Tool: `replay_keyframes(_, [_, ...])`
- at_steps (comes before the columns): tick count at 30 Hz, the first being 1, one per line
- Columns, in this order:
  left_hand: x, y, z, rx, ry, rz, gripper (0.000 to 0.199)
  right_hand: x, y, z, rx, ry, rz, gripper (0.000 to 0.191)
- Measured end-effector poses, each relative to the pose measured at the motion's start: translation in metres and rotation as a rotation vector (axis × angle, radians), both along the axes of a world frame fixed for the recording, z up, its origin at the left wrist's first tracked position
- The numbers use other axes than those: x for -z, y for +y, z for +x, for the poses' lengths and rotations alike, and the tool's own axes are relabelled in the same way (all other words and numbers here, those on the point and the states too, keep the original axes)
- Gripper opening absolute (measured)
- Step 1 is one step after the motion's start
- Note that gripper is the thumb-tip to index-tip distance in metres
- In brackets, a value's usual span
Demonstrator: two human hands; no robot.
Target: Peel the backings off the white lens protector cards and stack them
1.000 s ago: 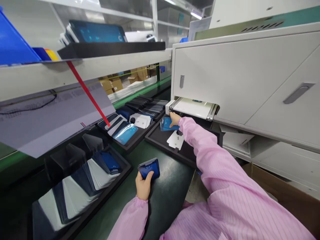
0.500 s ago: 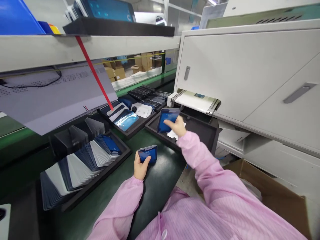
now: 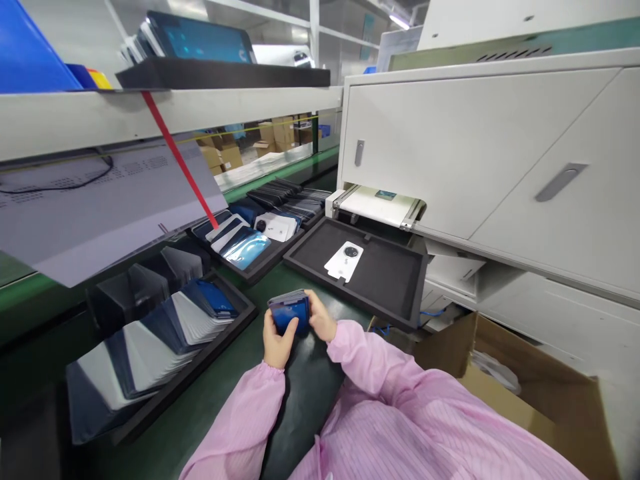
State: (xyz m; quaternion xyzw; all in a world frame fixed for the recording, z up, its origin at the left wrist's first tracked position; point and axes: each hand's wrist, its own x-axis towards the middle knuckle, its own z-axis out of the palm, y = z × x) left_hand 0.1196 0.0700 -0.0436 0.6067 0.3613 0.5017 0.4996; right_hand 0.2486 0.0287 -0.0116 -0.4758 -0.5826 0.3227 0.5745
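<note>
My left hand (image 3: 279, 340) is closed round a small stack of blue phone-shaped panels (image 3: 290, 313), its thumb on the front face. My right hand (image 3: 320, 317) grips the right edge of that same stack. Beyond them a black tray (image 3: 385, 280) holds white panels (image 3: 345, 261), the top one with a round dark camera ring. To the left, a long black tray (image 3: 185, 363) carries fanned rows of white and dark blue panels (image 3: 150, 347). Another black tray (image 3: 260, 267) has glossy blue and white panels (image 3: 245, 248) in it.
A white cabinet (image 3: 450, 147) with a short conveyor (image 3: 380, 205) stands at the back right. An open cardboard box (image 3: 560, 400) sits low at the right. Overhead at the left runs a shelf (image 3: 225, 100), with a red strap (image 3: 180, 160) slanting down.
My right hand has come down and left from above the black tray, bringing its blue panel to the ones in my left hand. The white panels in the tray now show fully.
</note>
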Motion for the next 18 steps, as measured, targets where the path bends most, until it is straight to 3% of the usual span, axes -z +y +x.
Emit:
replay_keyframes(2, [-0.001,0.0,-0.002,-0.007,0.011,-0.014,0.054,-0.009,-0.005,0.004,-0.028,-0.09,-0.036,0.074])
replay_keyframes(4, [0.0,0.001,-0.003,-0.015,0.027,-0.036,0.054,-0.029,-0.003,0.025,-0.091,-0.252,-0.095,0.062])
replay_keyframes(5, [0.0,0.002,-0.003,-0.015,0.035,-0.049,0.053,-0.042,0.0,0.043,-0.099,-0.33,-0.126,0.052])
replay_keyframes(6, [0.0,0.002,-0.003,-0.013,0.043,-0.062,0.052,-0.055,0.006,0.064,-0.042,-0.587,-0.209,0.04])
replay_keyframes(8, [0.001,0.003,-0.003,0.0,0.052,-0.082,0.052,-0.078,0.02,0.112,0.104,-0.71,-0.282,0.038])
replay_keyframes(10, [0.001,0.003,-0.003,0.007,0.054,-0.091,0.052,-0.091,0.038,0.156,0.156,-0.815,-0.371,0.041])
replay_keyframes(13, [-0.001,0.002,-0.003,0.011,0.05,-0.089,0.053,-0.09,0.063,0.199,0.124,-0.983,-0.508,0.053])
replay_keyframes(16, [-0.003,0.002,-0.002,0.028,0.046,-0.082,0.052,-0.079,0.084,0.213,0.068,-1.109,-0.584,0.065])
replay_keyframes(18, [-0.004,0.002,-0.001,0.033,0.043,-0.081,0.051,-0.072,0.096,0.214,0.062,-1.164,-0.601,0.061])
